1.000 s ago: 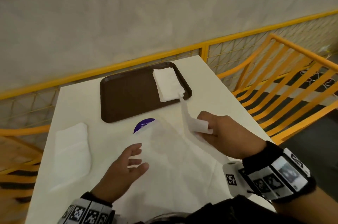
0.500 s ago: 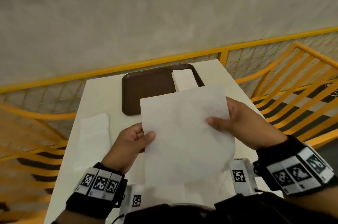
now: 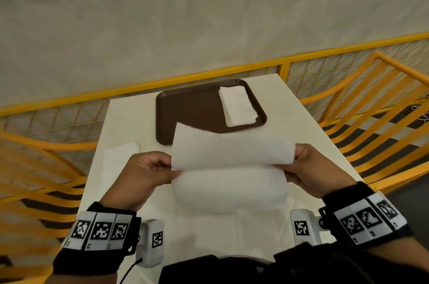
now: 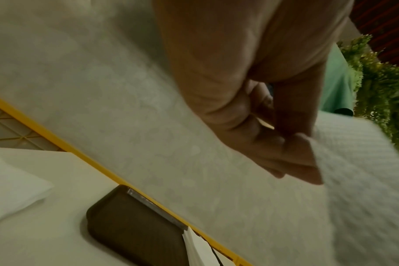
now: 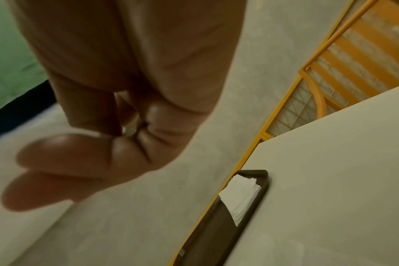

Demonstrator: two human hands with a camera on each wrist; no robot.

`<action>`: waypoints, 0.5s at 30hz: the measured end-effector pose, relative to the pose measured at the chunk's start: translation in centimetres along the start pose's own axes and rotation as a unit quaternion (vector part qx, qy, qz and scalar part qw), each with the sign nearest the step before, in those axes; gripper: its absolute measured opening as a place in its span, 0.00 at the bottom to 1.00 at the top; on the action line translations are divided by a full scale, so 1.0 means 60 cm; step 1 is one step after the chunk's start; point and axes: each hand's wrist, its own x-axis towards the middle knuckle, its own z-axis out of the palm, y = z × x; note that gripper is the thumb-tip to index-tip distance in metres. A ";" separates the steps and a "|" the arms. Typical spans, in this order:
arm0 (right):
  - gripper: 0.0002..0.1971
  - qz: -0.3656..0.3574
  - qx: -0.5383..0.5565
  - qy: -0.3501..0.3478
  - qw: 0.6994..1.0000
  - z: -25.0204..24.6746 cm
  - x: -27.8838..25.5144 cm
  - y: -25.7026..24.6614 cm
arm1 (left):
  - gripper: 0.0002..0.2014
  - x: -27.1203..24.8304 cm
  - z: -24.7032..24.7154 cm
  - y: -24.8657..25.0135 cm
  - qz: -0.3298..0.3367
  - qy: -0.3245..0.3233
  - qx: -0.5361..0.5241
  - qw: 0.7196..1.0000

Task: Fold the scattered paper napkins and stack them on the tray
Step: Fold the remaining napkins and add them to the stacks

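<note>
A white paper napkin [image 3: 229, 167] hangs in the air above the near part of the white table [image 3: 130, 119], bent over into a loose fold. My left hand [image 3: 151, 172] pinches its left edge and my right hand [image 3: 306, 167] pinches its right edge. In the left wrist view, the left hand's fingers [image 4: 294, 158] grip the napkin [image 4: 358, 176]. A brown tray [image 3: 185, 109] sits at the far end of the table with a stack of folded napkins [image 3: 238, 106] in its right part. Another napkin [image 3: 119, 156] lies flat on the table at the left.
More white paper [image 3: 232, 232] lies on the table under the held napkin. A yellow mesh railing [image 3: 209, 77] runs behind the table, close to a grey wall. Orange slatted chairs [image 3: 371, 107] stand to the right and left.
My right hand lifted the napkin off the table and my left hand joined it. The sheet was held up flat, and now its top half is bent over towards me.
</note>
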 end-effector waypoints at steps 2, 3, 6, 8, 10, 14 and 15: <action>0.15 0.009 -0.001 0.017 1.000 -0.002 0.002 0.001 | 0.14 -0.001 -0.002 0.000 -0.007 -0.002 0.014 1.000; 0.16 0.020 0.009 0.016 1.000 -0.005 0.004 0.004 | 0.10 -0.001 -0.002 0.000 -0.010 -0.010 0.023 1.000; 0.12 0.037 0.037 0.030 0.998 -0.003 0.005 -0.001 | 0.13 -0.005 0.001 0.008 -0.015 -0.019 0.049 0.999; 0.16 0.021 0.016 0.043 0.999 0.002 0.005 -0.003 | 0.16 -0.004 0.000 0.011 -0.026 -0.020 0.059 0.998; 0.12 -0.024 -0.069 0.057 0.996 0.008 0.001 -0.008 | 0.19 -0.004 -0.003 0.016 -0.042 -0.019 0.047 0.998; 0.04 -0.152 -0.291 0.070 0.942 0.030 -0.005 -0.024 | 0.07 -0.003 0.003 0.015 -0.051 -0.007 0.101 0.994; 0.05 -0.189 -0.338 0.068 0.919 0.036 -0.004 -0.025 | 0.08 -0.005 0.007 0.012 -0.045 -0.015 0.139 0.989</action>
